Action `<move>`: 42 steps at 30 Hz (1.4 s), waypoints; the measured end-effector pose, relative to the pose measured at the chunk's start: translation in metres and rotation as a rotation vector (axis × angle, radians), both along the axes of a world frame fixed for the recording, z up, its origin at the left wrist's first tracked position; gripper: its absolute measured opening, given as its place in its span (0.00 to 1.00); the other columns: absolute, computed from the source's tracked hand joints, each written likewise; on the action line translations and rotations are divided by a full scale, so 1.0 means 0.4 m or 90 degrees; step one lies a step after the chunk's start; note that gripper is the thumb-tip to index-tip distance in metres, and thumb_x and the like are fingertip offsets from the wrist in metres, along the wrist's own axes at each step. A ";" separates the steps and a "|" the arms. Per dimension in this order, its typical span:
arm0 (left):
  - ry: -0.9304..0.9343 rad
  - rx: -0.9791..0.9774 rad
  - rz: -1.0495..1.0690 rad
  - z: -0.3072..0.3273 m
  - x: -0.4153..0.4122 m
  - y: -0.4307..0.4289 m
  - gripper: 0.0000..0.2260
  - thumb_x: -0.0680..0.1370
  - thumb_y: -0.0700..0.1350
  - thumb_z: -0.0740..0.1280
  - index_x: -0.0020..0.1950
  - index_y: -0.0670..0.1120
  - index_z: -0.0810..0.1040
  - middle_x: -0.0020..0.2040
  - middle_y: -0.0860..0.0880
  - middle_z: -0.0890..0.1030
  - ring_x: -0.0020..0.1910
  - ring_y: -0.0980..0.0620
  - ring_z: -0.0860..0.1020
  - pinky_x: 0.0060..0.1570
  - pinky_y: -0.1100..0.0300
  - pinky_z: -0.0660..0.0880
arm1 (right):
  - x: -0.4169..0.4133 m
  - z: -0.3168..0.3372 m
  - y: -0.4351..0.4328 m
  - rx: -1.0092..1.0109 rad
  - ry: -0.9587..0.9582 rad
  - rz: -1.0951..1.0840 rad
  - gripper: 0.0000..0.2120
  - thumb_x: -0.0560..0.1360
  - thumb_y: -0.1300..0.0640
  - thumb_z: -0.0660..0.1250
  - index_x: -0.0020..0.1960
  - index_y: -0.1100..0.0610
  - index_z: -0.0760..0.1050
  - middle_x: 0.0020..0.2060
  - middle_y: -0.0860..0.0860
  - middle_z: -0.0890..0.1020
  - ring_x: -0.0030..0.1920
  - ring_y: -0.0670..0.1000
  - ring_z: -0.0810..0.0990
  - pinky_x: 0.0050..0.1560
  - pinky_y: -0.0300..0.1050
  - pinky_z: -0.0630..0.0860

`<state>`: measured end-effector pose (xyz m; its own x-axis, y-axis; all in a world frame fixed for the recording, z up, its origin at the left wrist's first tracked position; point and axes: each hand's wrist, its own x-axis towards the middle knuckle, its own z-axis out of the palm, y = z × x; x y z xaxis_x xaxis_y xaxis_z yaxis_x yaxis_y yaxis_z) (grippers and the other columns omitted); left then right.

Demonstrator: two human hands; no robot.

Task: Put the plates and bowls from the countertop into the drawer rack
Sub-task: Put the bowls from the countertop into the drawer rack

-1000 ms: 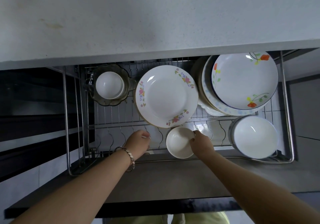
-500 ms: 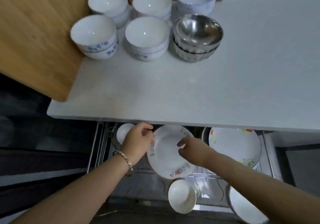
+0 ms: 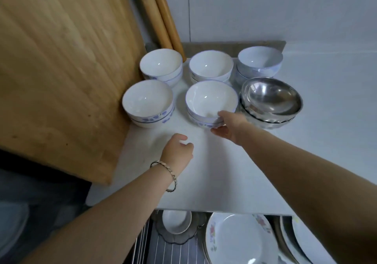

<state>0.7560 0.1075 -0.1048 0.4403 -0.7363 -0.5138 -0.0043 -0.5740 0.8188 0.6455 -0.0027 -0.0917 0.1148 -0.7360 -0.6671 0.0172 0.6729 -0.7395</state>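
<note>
Several stacks of white bowls with blue patterns stand on the white countertop. My right hand grips the front middle bowl stack, thumb on its near rim and fingers under its side. My left hand hovers over the counter just in front of that stack, fingers loosely curled, holding nothing. The front left bowl stack sits beside it. A stack of steel bowls stands to the right. Below the counter edge the drawer rack holds a floral plate and a small white bowl.
A large wooden cutting board leans at the left, close to the left bowls. Two wooden rolling pins lean against the wall behind. More bowl stacks stand at the back: left, middle, right.
Both hands rose from the drawer rack to the countertop. A small white bowl stayed behind in the rack. My right hand has taken hold of the front middle bowl stack.
</note>
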 end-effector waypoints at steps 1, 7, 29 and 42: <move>0.005 0.001 0.002 -0.001 0.008 -0.004 0.10 0.76 0.35 0.60 0.56 0.44 0.70 0.35 0.49 0.72 0.29 0.51 0.74 0.28 0.64 0.66 | 0.006 -0.013 -0.007 -0.009 0.004 -0.017 0.19 0.75 0.62 0.62 0.65 0.64 0.66 0.51 0.61 0.77 0.32 0.55 0.77 0.28 0.46 0.81; 0.140 0.016 0.012 0.049 0.022 0.009 0.25 0.78 0.46 0.62 0.73 0.48 0.60 0.55 0.46 0.71 0.43 0.44 0.78 0.38 0.56 0.75 | -0.048 -0.012 0.083 -0.027 0.019 -0.049 0.20 0.72 0.69 0.57 0.64 0.62 0.68 0.50 0.62 0.75 0.36 0.59 0.78 0.32 0.49 0.82; 0.060 0.097 -0.387 -0.136 -0.673 0.480 0.25 0.76 0.34 0.57 0.65 0.60 0.64 0.57 0.52 0.77 0.58 0.51 0.76 0.47 0.63 0.78 | -0.871 -0.098 0.532 -0.061 0.437 0.646 0.24 0.76 0.61 0.58 0.70 0.48 0.66 0.61 0.53 0.79 0.61 0.55 0.77 0.57 0.43 0.73; -0.068 0.476 -0.289 -0.527 -0.589 0.615 0.12 0.78 0.40 0.61 0.61 0.41 0.72 0.61 0.43 0.77 0.58 0.48 0.75 0.58 0.59 0.72 | -0.856 -0.396 0.567 -0.245 0.540 0.909 0.24 0.79 0.62 0.55 0.72 0.45 0.62 0.57 0.58 0.81 0.52 0.58 0.82 0.53 0.48 0.77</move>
<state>0.5206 0.3534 -0.3154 0.2599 -0.3385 -0.9044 -0.4167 -0.8842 0.2112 0.3030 0.2239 -0.2501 0.5102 -0.4923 -0.7052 -0.8517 -0.4035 -0.3345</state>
